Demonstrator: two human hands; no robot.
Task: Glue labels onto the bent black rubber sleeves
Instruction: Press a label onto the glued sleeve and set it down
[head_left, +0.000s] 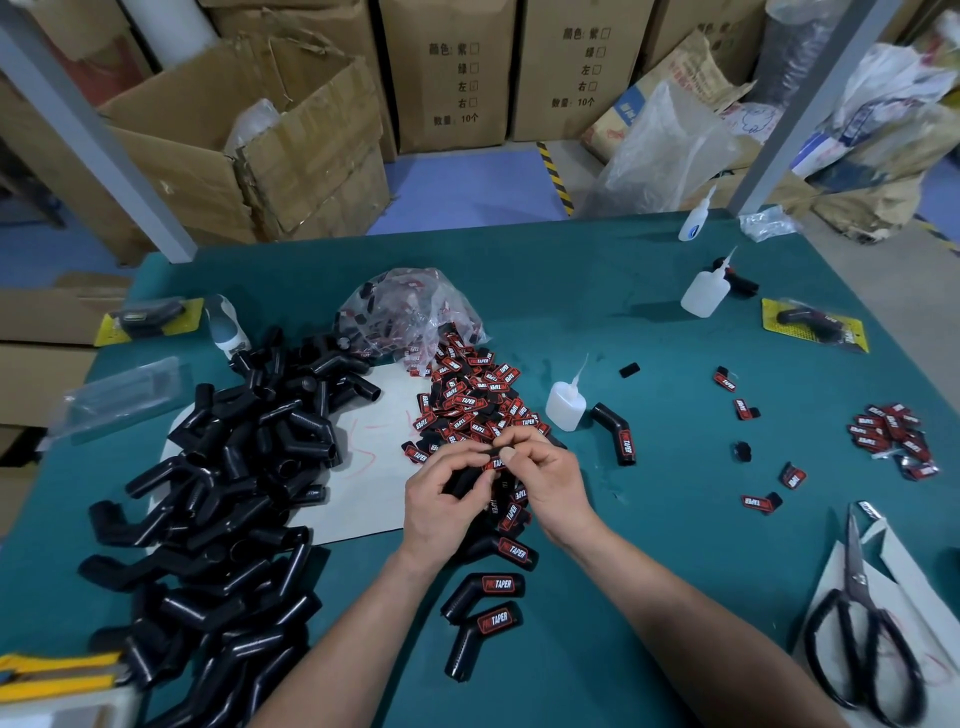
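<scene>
On the green table (649, 322), a large pile of unlabelled bent sleeves (223, 483) occupies the left; a heap of red-and-black labels (472, 400) spills from a clear bag (410, 312) at centre. The left hand (441, 499) and right hand (550, 478) meet over the heap's near edge. Labelled sleeves (493, 586) lie between the forearms; a glue bottle (565, 402) stands upright just right of the heap. The left hand's curled fingers hold one bent sleeve (465, 480); the right hand pinches a label (496, 461) against its upper end.

Table (623, 597): sleeves (218, 493), labels (472, 400), glue bottle (565, 405), scissors (857, 639)
</scene>
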